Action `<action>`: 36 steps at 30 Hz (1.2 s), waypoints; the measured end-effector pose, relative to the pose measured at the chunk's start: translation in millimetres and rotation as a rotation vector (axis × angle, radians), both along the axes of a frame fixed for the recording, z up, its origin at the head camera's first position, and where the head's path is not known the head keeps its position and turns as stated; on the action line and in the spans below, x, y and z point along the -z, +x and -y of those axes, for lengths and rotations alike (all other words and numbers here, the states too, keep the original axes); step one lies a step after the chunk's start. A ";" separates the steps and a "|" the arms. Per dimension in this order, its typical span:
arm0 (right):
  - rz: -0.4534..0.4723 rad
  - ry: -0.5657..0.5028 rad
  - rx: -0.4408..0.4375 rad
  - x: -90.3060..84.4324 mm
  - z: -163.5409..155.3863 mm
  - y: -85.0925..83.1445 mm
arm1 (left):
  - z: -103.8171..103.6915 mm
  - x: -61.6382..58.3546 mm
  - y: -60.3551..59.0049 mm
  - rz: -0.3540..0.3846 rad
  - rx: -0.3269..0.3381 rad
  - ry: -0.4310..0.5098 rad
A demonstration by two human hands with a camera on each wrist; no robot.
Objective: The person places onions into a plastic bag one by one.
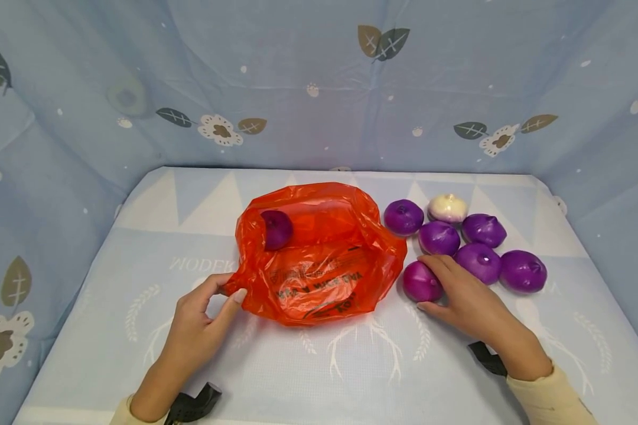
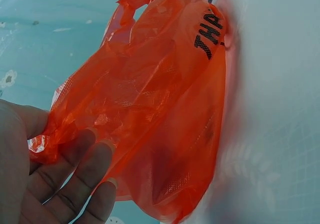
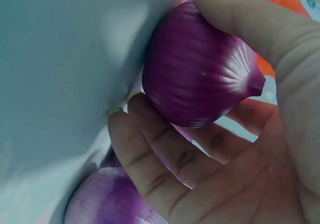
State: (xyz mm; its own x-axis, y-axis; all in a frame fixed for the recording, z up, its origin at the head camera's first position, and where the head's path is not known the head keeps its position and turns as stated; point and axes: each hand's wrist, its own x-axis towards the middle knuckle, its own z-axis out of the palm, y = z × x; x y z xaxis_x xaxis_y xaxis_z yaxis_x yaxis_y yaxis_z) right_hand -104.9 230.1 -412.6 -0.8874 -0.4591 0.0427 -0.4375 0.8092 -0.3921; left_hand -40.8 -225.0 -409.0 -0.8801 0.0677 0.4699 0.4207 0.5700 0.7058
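Note:
An orange-red plastic bag (image 1: 319, 295) lies on the table, its mouth spread toward me. My left hand (image 1: 199, 321) pinches the bag's left rim between thumb and fingers; in the left wrist view the gathered plastic (image 2: 45, 146) shows at the thumb. One purple onion (image 1: 278, 229) sits inside the bag at its left side. My right hand (image 1: 465, 298) grips a reddish-purple onion (image 1: 422, 281) just right of the bag, thumb on one side and fingers on the other. In the right wrist view this onion (image 3: 200, 69) shows its pointed tip toward the palm.
Several purple onions (image 1: 478, 262) cluster behind and to the right of my right hand, with one white onion (image 1: 448, 208) at the back. The pale patterned table (image 1: 154, 254) meets a blue flowered curtain (image 1: 308, 130) at its back and sides. Black straps with devices (image 1: 194, 404) sit at both wrists.

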 end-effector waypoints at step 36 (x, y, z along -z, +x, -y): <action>-0.027 -0.117 0.005 -42.5 9.3 23.1 | -1.1 -2.5 0.3 0.078 -0.010 -0.029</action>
State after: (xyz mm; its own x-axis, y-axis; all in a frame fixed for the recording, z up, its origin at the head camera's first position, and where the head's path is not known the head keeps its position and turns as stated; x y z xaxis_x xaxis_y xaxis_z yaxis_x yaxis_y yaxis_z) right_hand -81.8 220.9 -370.1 -0.8873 -0.4455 0.1196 -0.4456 0.7608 -0.4719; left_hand -40.5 -223.9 -406.5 -0.9147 0.0713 0.3978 0.3591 0.5950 0.7190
